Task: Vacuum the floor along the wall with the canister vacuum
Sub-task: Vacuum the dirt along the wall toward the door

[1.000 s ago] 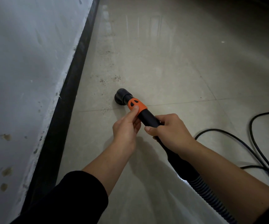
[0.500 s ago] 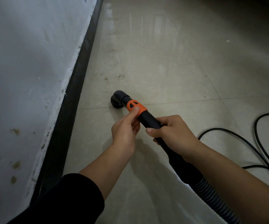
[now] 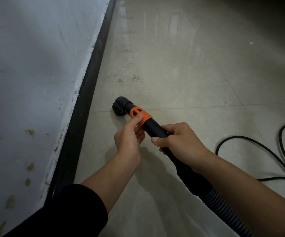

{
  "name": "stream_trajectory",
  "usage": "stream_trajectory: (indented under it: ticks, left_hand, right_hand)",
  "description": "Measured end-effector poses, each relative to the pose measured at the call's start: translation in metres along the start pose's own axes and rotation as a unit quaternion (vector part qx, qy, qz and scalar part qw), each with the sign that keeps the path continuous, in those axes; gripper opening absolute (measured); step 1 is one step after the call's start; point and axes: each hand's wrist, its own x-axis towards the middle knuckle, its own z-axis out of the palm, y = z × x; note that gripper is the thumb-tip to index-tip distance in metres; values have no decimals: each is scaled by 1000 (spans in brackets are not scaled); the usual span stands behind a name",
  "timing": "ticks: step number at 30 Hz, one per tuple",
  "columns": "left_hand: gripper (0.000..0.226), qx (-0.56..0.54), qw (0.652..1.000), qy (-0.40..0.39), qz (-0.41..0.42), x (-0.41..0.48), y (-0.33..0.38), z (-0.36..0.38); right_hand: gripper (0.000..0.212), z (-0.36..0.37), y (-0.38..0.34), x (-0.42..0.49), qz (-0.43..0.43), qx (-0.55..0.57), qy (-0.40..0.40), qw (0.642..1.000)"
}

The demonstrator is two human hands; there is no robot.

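Vacuum wand (image 3: 154,128) sits gripped in the right hand (image 3: 181,142), the left hand (image 3: 128,137) pinching its orange collar (image 3: 146,118).

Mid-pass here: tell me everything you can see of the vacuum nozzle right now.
The nozzle is a black, plastic-looking tube with a round head angled downward and an orange collar with dark slots behind it. It slants toward the tiled floor, its head near the dark baseboard but apart from it. The left hand pinches the collar; the right hand grips the tube farther back, where a ribbed hose continues.
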Motion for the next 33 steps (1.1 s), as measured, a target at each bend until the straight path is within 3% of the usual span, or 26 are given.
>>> stream_trajectory:
  ticks: [13, 23, 27, 33]
  left_hand:
    - [32, -17, 998, 56, 17, 18, 11, -26]
    - [31, -6, 997, 69, 24, 38, 16, -48]
    - [19, -8, 997, 71, 27, 42, 14, -45]
    - [28, 1, 998, 61, 15, 47, 13, -32]
  right_hand:
    - [12, 29, -6, 10, -7, 23, -53, 998]
    - [13, 50, 0, 21, -18, 28, -73, 997]
    - [10, 52, 6, 25, -50, -5, -52, 997]
    - [9, 50, 7, 30, -75, -77, -6, 994]
